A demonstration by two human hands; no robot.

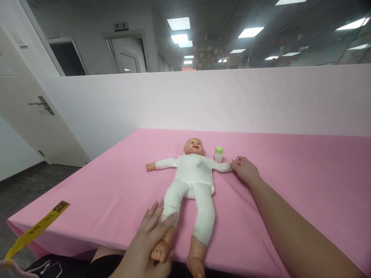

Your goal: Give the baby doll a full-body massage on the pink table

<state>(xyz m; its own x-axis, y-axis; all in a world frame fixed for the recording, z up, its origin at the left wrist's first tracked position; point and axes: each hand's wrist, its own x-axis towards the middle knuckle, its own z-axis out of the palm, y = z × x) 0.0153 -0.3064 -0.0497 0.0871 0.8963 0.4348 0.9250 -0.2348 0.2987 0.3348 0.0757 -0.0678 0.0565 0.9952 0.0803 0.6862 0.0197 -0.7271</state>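
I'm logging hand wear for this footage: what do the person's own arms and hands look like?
No gloves or rings show on the left hand or the right hand. The right forearm is bare, with no sleeve, watch, cable or marking in view; the left arm is cut off near the wrist.

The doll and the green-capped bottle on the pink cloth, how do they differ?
The doll lies on its back with its arms spread; the bottle stands upright. The doll is far larger than the bottle. The left hand and right hand touch the doll, while neither touches the bottle. Both rest on the pink cloth.
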